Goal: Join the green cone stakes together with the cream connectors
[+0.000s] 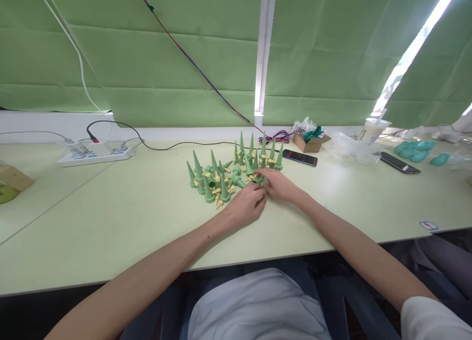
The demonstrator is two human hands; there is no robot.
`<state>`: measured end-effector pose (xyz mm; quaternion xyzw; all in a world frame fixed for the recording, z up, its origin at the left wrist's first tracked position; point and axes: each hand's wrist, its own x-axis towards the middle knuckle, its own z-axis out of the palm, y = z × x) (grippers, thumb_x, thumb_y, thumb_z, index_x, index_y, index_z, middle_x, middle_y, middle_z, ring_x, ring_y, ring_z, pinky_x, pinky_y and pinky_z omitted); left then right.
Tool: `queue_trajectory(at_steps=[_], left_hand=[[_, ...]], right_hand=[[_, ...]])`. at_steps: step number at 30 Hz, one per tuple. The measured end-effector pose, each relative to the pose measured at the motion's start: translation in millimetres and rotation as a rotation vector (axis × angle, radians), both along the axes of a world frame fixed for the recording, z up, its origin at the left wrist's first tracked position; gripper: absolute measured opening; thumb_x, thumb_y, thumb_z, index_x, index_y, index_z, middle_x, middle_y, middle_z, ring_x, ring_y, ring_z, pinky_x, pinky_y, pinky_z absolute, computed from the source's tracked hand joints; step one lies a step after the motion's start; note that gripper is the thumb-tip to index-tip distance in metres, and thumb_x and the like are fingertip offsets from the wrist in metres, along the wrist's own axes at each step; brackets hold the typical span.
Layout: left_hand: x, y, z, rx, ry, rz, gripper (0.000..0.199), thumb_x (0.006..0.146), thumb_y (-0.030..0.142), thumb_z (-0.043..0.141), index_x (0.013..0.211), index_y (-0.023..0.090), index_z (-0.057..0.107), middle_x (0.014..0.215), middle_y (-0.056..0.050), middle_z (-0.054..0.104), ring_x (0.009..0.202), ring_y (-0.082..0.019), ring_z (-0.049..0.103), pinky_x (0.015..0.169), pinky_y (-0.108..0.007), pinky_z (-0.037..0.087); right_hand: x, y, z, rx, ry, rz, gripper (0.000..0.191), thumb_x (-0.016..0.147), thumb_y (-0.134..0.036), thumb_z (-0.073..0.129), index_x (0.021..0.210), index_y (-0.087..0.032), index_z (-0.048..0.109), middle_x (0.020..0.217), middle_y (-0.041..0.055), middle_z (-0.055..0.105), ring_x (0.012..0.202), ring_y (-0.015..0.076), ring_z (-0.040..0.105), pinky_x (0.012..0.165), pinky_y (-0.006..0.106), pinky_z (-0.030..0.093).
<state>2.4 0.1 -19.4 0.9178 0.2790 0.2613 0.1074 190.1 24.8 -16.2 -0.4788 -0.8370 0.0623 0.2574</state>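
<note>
My left hand (246,202) and my right hand (278,184) meet at the near right edge of a group of green plastic cone spikes. Between their curled fingers is a green cone spike (257,180), mostly covered by the fingers. Left of the hands, several green spikes (197,165) stand point up, and a few lie on their sides, such as one fallen spike (238,181). Another upright cluster of spikes (279,158) is just beyond my right hand. Small yellow valve-like pieces (217,200) are fitted to spikes or lie among them.
Behind the spikes are a dark phone (300,157) and a small cardboard box (311,142) with crumpled wrapping. A power strip (96,155) lies at the back left. To the right are a lidded cup (371,131), another phone (400,163) and several teal pieces (419,156).
</note>
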Motion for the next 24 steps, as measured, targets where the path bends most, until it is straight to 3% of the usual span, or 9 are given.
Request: queue_trajectory(at_steps=[9,16,20,24], left_hand=[[-0.1,1.2,3.5,0.022,-0.008,0.069,0.023,0.096,0.018,0.045,0.080,0.017,0.061,0.084,-0.007,0.062,0.086,-0.021,0.057,0.075,-0.035,0.046],[2.0,-1.6,6.2,0.024,-0.053,0.065,0.023,0.097,0.019,0.045,0.080,0.017,0.061,0.082,-0.007,0.062,0.083,-0.021,0.057,0.075,-0.035,0.047],[2.6,-2.2,8.1,0.020,-0.063,0.066,0.022,0.096,0.019,0.047,0.080,0.017,0.062,0.081,-0.007,0.063,0.081,-0.020,0.057,0.075,-0.035,0.047],[1.4,-1.1,8.2,0.023,-0.082,0.073,0.019,0.095,0.016,0.047,0.083,0.016,0.062,0.085,-0.008,0.065,0.084,-0.020,0.059,0.077,-0.034,0.048]], right_hand=[[-1.2,-3.2,1.4,0.012,-0.011,0.024,0.053,0.077,-0.009,0.054,0.129,-0.014,0.061,0.126,0.0153,0.067,0.112,0.0295,0.064,0.095,0.043,0.051],[-4.4,-0.7,0.3,0.023,0.067,-0.016,0.041,0.081,-0.006,0.048,0.117,-0.015,0.065,0.118,0.0118,0.070,0.100,0.0236,0.066,0.088,0.036,0.052],[-10.3,2.0,-0.2,0.071,0.136,-0.063,0.029,0.096,-0.019,0.045,0.116,-0.018,0.066,0.120,0.0117,0.069,0.108,0.0237,0.065,0.095,0.038,0.050],[-14.9,3.6,0.3,0.039,0.130,-0.048,0.035,0.104,-0.034,0.040,0.122,-0.019,0.066,0.123,0.0125,0.066,0.113,0.0243,0.063,0.100,0.040,0.048]])
